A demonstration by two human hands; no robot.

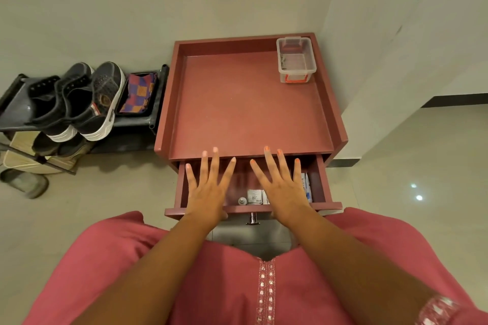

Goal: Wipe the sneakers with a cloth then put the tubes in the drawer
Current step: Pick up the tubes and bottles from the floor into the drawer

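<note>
Item: reddish-brown wooden cabinet with a raised rim on three sides of its flat top, standing in a corner against a pale wall. On the top, far right corner: one clear plastic storage box with an orange-red handle at its near end, contents too small to tell. Below the top, one matching reddish-brown drawer pulled out toward the person, with a chrome knob on its front panel. Inside the drawer, against the front wall: small white tubes and cartons, among them a grey-capped tube and a labelled white box; a blue-and-white carton stands along the right side, partly hidden. Left hand: flat, palm down, fingers straight and spread wide, held over the left part of the open drawer, holding nothing. Right hand: likewise flat, fingers fanned wide, orange-painted nails, over the right part of the drawer, holding nothing. Whether either palm touches the drawer cannot be told. To the left of the cabinet: a dark metal shoe rack, top shelf bearing a pair of black sneakers with white soles, side by side, and just right of them a folded chequered cloth in purple, orange and blue. Lower shelf: dark footwear, indistinct. Foreground: pink garment with a sequinned placket.
</note>
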